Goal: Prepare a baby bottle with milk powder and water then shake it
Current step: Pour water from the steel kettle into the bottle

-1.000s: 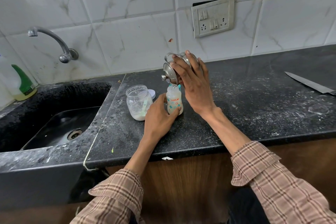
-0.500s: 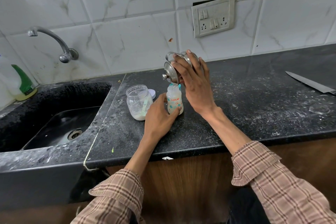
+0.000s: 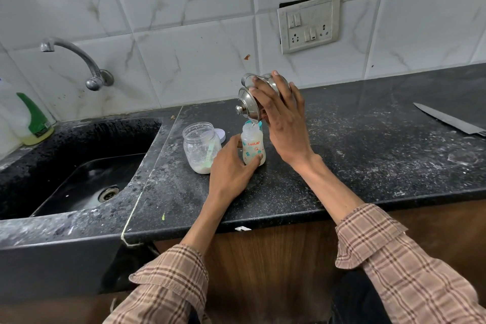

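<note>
The baby bottle (image 3: 253, 147) carries the red brand name "LuvLap" on its side.

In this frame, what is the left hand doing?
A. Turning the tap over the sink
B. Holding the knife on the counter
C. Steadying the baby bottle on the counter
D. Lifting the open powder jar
C. The left hand wraps the lower part of the baby bottle, which stands upright on the counter, while the right hand tips the steel pot over its mouth.

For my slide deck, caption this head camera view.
Right hand tips steel pot over baby bottle steadied by left hand.
</note>
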